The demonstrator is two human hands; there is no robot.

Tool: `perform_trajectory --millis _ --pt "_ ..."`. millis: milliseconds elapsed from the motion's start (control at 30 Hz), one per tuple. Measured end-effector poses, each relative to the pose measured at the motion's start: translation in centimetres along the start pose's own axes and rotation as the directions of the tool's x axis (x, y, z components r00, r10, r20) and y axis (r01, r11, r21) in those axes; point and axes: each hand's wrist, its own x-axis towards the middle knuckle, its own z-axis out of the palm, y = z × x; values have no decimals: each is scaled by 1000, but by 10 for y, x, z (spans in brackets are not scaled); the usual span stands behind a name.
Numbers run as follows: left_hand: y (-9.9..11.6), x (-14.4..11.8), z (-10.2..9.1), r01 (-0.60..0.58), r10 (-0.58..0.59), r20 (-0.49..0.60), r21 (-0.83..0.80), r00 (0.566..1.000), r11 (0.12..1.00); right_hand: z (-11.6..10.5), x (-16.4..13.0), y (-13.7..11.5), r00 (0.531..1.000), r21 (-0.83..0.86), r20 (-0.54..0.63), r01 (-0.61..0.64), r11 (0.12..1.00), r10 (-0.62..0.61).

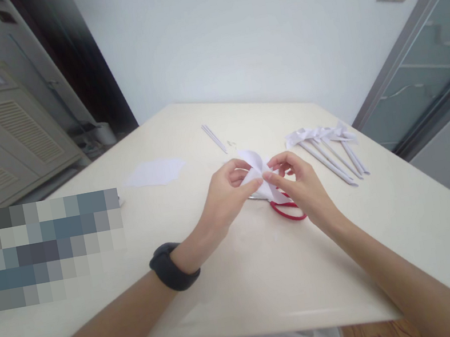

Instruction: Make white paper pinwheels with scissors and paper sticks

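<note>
Between my two hands is a piece of white paper [252, 159] with corners curled in toward its middle, like a paper pinwheel. My left hand [227, 186] pinches its left side, thumb near the centre. From the other side my right hand [300, 177] presses thumb and fingers on the paper close to the same centre. Scissors [289, 216] with red handles lie on the table just below the paper, partly covered by it and by my right hand.
Several white paper pinwheels [319, 133] on rolled paper sticks [328, 162] lie at the right of the white table [245, 281]. White paper sheets [155, 172] rest at the left. Thin rolled sticks [214, 138] and small scraps [231, 143] lie toward the wall.
</note>
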Motion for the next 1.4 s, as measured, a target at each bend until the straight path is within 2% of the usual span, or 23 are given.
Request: perform_trajectory --millis 333,600,733,900,1000,1100,1167,1267,1400 --pt "-4 3 -1 24 -24 8 10 1000 1000 -2 1 0 999 -60 9 37 998 -36" --pt "-17 11 -2 113 -111 -17 122 994 986 -8 4 3 996 -122 -28 76 990 -80" --pt "-29 15 -4 128 -127 -15 184 992 974 -13 12 13 987 -218 -100 104 970 -128" --pt "-36 19 -10 113 -108 -36 215 994 970 -27 28 40 982 -314 -149 64 947 -115" --pt "-40 21 -13 102 -94 -51 215 994 971 -32 38 54 991 -378 -110 35 925 -83" --pt "-44 23 -16 100 -92 -48 205 995 974 -23 54 61 998 -413 -12 50 910 -60" --pt "-45 23 -17 94 -87 -42 197 995 976 -7 72 62 992 -430 118 83 899 -35" --pt "-44 23 -18 92 -86 -46 174 995 980 24 111 64 954 -458 301 158 875 -15" --pt "-43 23 -19 111 -105 -45 152 993 982 61 163 75 917 -532 399 247 810 -18"
